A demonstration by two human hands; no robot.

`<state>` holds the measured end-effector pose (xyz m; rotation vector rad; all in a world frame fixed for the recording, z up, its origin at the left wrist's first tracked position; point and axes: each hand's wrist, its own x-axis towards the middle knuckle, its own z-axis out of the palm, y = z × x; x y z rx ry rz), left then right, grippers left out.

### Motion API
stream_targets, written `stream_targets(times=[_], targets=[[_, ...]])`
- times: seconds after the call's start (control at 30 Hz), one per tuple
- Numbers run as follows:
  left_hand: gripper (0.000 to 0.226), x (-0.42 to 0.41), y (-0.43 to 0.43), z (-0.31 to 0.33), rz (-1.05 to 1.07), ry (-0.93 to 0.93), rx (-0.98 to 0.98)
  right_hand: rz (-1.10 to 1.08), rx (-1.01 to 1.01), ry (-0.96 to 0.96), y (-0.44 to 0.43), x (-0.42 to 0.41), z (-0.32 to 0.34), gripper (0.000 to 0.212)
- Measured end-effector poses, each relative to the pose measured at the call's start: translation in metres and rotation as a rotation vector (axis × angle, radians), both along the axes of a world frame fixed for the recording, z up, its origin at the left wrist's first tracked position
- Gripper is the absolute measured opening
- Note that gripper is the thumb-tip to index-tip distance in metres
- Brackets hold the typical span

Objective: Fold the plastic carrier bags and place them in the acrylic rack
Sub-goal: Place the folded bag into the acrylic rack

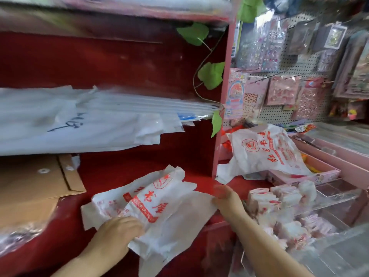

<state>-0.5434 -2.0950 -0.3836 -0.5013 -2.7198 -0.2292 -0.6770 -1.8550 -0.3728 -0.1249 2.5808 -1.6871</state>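
Carrier bag: a white plastic bag (pixel 155 206) with red print is lying partly folded on the red counter (pixel 103 176), near the middle of its front edge, with a printed strip doubled over on top.
Left hand: the left hand (pixel 117 232) is resting on the bag's near-left part. Its fingertips are meeting the fold in heavy blur, so whether they are curling round the plastic cannot be told.
Right hand: the right hand (pixel 225 198) is pinching the bag's right edge between thumb and fingers, just in front of the pink upright (pixel 228 56).
Second bag: another printed bag (pixel 263 154) is lying unfolded and crumpled beyond that upright, draping over a pink tray (pixel 319 172).
Acrylic rack: the clear rack (pixel 337 194) is standing at the counter's right end, holding folded bags (pixel 279 198) packed in rows.
Left side: brown envelopes (pixel 30 186) are lying at the counter's left edge, beneath a shelf bearing white sheets (pixel 79 124).
Background: green leaves (pixel 211 74) are hanging by the upright, and packets are hanging on a pegboard (pixel 277 114).
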Motion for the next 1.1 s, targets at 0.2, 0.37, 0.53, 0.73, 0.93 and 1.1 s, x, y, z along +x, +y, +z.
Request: stream_targets(times=[0.2,0.37,0.53,0.73,0.93,1.1], targets=[[0.055,-0.001,-0.046,-0.021,0.467,-0.154,0.322,0.130,0.135,0.041,-0.042,0.004,-0.015,0.035],[0.054,-0.015,-0.046,-0.009,0.303,-0.512,0.733,0.177,0.395,0.236,-0.042,0.005,-0.004,0.042],[0.062,-0.025,-0.031,0.016,0.148,-0.547,1.003,0.032,0.653,0.416,0.000,-0.019,0.011,0.049],[0.090,-0.070,0.024,-0.019,0.453,-0.395,0.375,-0.029,0.879,0.222,0.028,-0.063,0.022,0.077],[0.147,-0.094,0.033,-0.021,0.532,-0.451,0.050,0.032,0.941,0.067,0.014,-0.114,0.009,0.105],[0.105,-0.112,0.024,-0.028,0.509,-0.339,-0.092,0.041,0.914,-0.012,0.001,-0.143,-0.003,0.105]])
